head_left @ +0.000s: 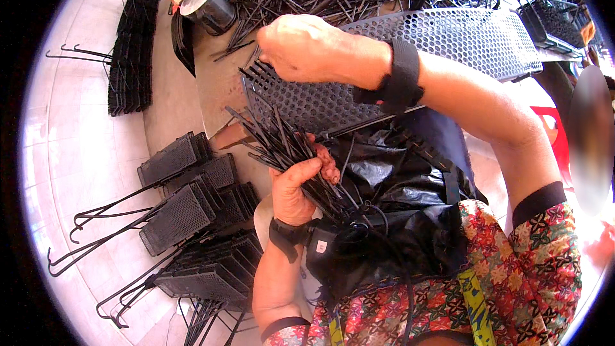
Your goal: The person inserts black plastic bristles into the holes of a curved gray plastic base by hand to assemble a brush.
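My left hand [296,187] is wrapped round a bundle of thin black strips [282,136], whose ends fan out up and to the left. Above it, my right hand [306,48] is curled closed over the left part of a long black perforated panel [442,35]. Whatever its fingers pinch is hidden behind the hand. Short black strip ends [259,75] stick out at the panel's left end, just below my right hand. The panel slants away to the upper right. Both wrists wear black straps. Shiny black sheeting [391,179] covers my lap beneath the bundle.
Stacked black mesh trays [182,214] with long hooked wire handles stand on the pale floor at left; another stack [132,45] is farther back. A heap of black strips [288,0] spreads at the back, beside a dark can [214,11]. A blurred person [590,141] is at far right.
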The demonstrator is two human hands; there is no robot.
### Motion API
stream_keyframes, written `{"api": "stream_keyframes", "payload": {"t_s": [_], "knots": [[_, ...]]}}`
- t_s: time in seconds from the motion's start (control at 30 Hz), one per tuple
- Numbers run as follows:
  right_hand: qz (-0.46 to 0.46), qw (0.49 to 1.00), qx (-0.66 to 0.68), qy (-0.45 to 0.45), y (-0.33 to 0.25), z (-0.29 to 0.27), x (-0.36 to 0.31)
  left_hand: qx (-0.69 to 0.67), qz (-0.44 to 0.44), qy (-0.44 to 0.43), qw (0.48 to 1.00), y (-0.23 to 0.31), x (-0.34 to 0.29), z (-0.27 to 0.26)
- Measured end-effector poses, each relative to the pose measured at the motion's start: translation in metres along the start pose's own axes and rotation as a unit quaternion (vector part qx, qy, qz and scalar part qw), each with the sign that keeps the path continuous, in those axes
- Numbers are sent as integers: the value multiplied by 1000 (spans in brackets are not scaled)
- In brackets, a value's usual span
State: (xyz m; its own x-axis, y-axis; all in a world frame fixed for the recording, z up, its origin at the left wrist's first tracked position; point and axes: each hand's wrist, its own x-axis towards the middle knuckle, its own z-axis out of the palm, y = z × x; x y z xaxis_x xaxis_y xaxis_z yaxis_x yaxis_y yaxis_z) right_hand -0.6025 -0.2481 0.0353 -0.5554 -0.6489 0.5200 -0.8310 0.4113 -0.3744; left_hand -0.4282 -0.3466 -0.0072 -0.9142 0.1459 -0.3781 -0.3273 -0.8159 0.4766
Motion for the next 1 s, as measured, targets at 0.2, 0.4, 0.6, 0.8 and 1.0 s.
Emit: {"api": "stream_keyframes", "payload": {"t_s": [0.2, 0.4, 0.6, 0.8, 1.0], "knots": [[12, 997, 63, -44, -18, 1, 8, -12, -3, -17, 1000, -2, 1, -3], [62, 983, 63, -161, -26, 28, 16, -14, 1, -32, 999, -5, 1, -3], [73, 977, 60, -192, -30, 35, 19, -24, 0, -26, 999, -4, -1, -3], [61, 966, 23, -249, -28, 10, 16, 1, -12, 3, 1000, -8, -1, 0], [36, 973, 6, -227, -11, -14, -4, 77, -6, -4, 997, -7, -2, 2]]}}
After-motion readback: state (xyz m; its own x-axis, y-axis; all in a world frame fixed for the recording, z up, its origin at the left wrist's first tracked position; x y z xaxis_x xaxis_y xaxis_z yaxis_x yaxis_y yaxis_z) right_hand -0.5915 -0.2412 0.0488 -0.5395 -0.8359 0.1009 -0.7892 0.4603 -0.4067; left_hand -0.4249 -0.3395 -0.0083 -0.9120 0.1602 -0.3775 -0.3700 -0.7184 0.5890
